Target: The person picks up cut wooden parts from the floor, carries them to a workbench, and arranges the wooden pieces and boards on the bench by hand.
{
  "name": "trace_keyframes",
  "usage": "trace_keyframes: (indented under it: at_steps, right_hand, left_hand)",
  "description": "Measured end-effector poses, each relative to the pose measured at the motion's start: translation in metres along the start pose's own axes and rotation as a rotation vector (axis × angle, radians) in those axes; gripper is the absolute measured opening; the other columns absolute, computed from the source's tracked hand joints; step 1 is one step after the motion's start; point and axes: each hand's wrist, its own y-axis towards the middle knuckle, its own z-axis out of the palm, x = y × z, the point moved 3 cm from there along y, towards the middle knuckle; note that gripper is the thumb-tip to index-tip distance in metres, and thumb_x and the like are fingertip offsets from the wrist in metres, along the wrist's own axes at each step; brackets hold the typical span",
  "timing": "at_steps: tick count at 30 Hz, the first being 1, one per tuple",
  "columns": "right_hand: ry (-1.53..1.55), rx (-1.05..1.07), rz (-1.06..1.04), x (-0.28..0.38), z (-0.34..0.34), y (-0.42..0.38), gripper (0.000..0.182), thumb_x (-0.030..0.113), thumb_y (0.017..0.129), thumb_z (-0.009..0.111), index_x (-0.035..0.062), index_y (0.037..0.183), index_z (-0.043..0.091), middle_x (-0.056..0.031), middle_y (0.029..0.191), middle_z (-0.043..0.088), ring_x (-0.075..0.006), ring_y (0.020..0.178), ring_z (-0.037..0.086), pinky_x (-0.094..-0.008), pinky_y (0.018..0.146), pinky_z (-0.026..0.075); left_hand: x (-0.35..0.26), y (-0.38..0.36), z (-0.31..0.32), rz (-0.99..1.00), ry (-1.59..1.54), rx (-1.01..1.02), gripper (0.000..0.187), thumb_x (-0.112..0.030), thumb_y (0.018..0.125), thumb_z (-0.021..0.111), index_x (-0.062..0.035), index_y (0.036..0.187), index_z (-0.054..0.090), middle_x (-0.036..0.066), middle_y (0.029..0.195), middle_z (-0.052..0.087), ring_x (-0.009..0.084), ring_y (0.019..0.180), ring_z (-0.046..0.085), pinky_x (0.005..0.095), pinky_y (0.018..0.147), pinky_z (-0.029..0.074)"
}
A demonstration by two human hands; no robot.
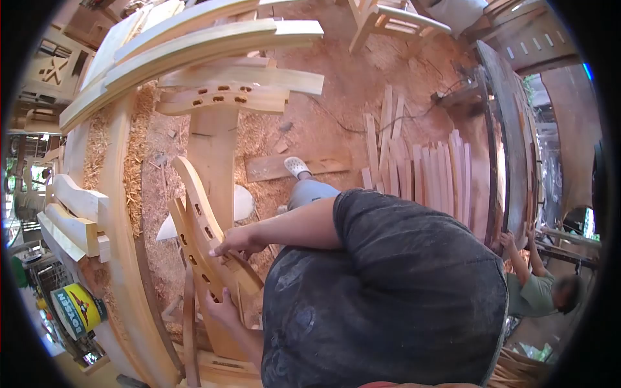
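Dark shirt (381,297) looms nearest. Over worktop (215,149), two slotted rails slant eleven-to-five: left hand (224,310) grasps outer rail (188,249) near five-o'clock end; right hand (238,240), nearer inner rail (192,186), touches its lower half, closure unclear.

1. The shirt (388,291) is black with pale smudges.
2. Just left of the shirt: pale yellow curved wood (189,250).
3. Far left of the shirt: a yellow and green can (77,310).
4. Above the shirt: white shoe (297,167), pinkish sticks (442,174).
5. Right of the shirt: grey-green top (533,294).
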Motion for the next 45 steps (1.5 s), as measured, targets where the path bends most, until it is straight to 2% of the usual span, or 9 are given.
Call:
trace_keyframes:
  at_steps: [3, 10, 14, 17, 19, 24, 31, 40, 45]
  right_hand:
    - [-0.089, 0.028, 0.043, -0.022, -0.009, 0.031, 0.055, 0.041, 0.098, 0.076, 0.0023, 0.134, 0.065, -0.0149, 0.120, 0.071, -0.0321, 0.117, 0.068, -0.0593, 0.099, 0.056]
    - [-0.124, 0.124, 0.055, -0.014, 0.009, 0.015, 0.063, 0.057, 0.100, 0.068, 0.0002, 0.128, 0.067, -0.0181, 0.122, 0.071, -0.0319, 0.108, 0.072, -0.0482, 0.083, 0.062]
    - [-0.533, 0.056, 0.226, 0.002, 0.000, 0.005, 0.081, 0.071, 0.101, 0.051, -0.0041, 0.128, 0.068, -0.0241, 0.126, 0.071, -0.0343, 0.109, 0.073, -0.0459, 0.081, 0.062]
    - [-1.080, 0.129, 0.196, 0.004, -0.019, 0.022, 0.071, 0.064, 0.101, 0.057, -0.0013, 0.124, 0.072, -0.0217, 0.118, 0.075, -0.0330, 0.106, 0.074, -0.0449, 0.085, 0.060]
    - [-1.461, 0.041, -0.030, 0.035, -0.024, -0.005, 0.054, 0.052, 0.099, 0.065, 0.0021, 0.119, 0.074, -0.0191, 0.112, 0.077, -0.0341, 0.104, 0.074, -0.0446, 0.089, 0.058]
    - [-1.305, -0.504, -0.297, 0.111, -0.086, -0.069, 0.041, 0.036, 0.091, 0.075, 0.0026, 0.115, 0.074, -0.0209, 0.110, 0.077, -0.0396, 0.104, 0.073, -0.0478, 0.093, 0.057]
    - [-1.509, -1.105, -0.381, 0.218, -0.158, -0.124, 0.074, 0.032, 0.085, 0.083, 0.0034, 0.145, 0.051, -0.0232, 0.154, 0.049, -0.0412, 0.143, 0.047, -0.0481, 0.118, 0.041]
    - [-1.749, -1.144, -0.342, 0.255, -0.202, -0.100, 0.089, 0.036, 0.078, 0.085, -0.0005, 0.149, 0.045, -0.0205, 0.140, 0.054, -0.0399, 0.131, 0.052, -0.0508, 0.112, 0.044]
    - [-1.756, -1.057, -0.418, 0.276, -0.221, -0.095, 0.083, 0.034, 0.076, 0.082, -0.0011, 0.144, 0.049, -0.0204, 0.129, 0.055, -0.0394, 0.123, 0.055, -0.0497, 0.106, 0.048]
  left_hand:
    - [-0.034, -0.007, -0.009, -0.071, -0.061, -0.162, 0.048, -0.020, 0.091, 0.080, 0.0008, 0.132, 0.067, 0.021, 0.129, 0.066, 0.0357, 0.110, 0.067, 0.0446, 0.095, 0.055]
    - [-0.144, -0.008, -0.013, -0.041, -0.192, 0.284, 0.080, -0.023, 0.086, 0.083, 0.0010, 0.153, 0.046, 0.024, 0.142, 0.058, 0.0378, 0.131, 0.059, 0.0451, 0.107, 0.050]
    - [-0.121, 0.007, 0.010, 0.027, 0.036, 0.258, 0.089, -0.017, 0.081, 0.084, 0.0025, 0.156, 0.040, 0.027, 0.151, 0.049, 0.0431, 0.142, 0.049, 0.0486, 0.117, 0.042]
    - [-0.101, 0.004, 0.007, 0.032, 0.083, 0.116, 0.084, -0.010, 0.079, 0.080, 0.0012, 0.154, 0.043, 0.025, 0.145, 0.054, 0.0451, 0.137, 0.051, 0.0501, 0.116, 0.043]
    - [-0.109, 0.005, -0.005, -0.027, 0.057, 0.136, 0.080, -0.008, 0.079, 0.079, -0.0004, 0.152, 0.046, 0.024, 0.141, 0.057, 0.0446, 0.134, 0.053, 0.0506, 0.114, 0.044]
    - [-0.096, 0.001, 0.015, 0.007, 0.086, -0.060, 0.071, -0.006, 0.076, 0.078, -0.0065, 0.144, 0.055, 0.021, 0.130, 0.062, 0.0432, 0.126, 0.057, 0.0512, 0.108, 0.046]
    - [-0.121, 0.010, 0.026, -0.044, 0.157, -0.321, 0.066, -0.007, 0.075, 0.078, -0.0120, 0.139, 0.062, 0.011, 0.139, 0.054, 0.0376, 0.131, 0.052, 0.0529, 0.110, 0.043]
    - [-0.163, 0.055, 0.022, -0.117, 0.160, -0.433, 0.058, -0.009, 0.079, 0.078, -0.0110, 0.135, 0.064, 0.013, 0.135, 0.057, 0.0379, 0.127, 0.055, 0.0526, 0.108, 0.044]
    - [-0.243, 0.113, 0.028, -0.002, -0.316, -0.155, 0.052, -0.015, 0.085, 0.078, -0.0045, 0.134, 0.064, 0.018, 0.122, 0.067, 0.0337, 0.111, 0.067, 0.0449, 0.098, 0.054]
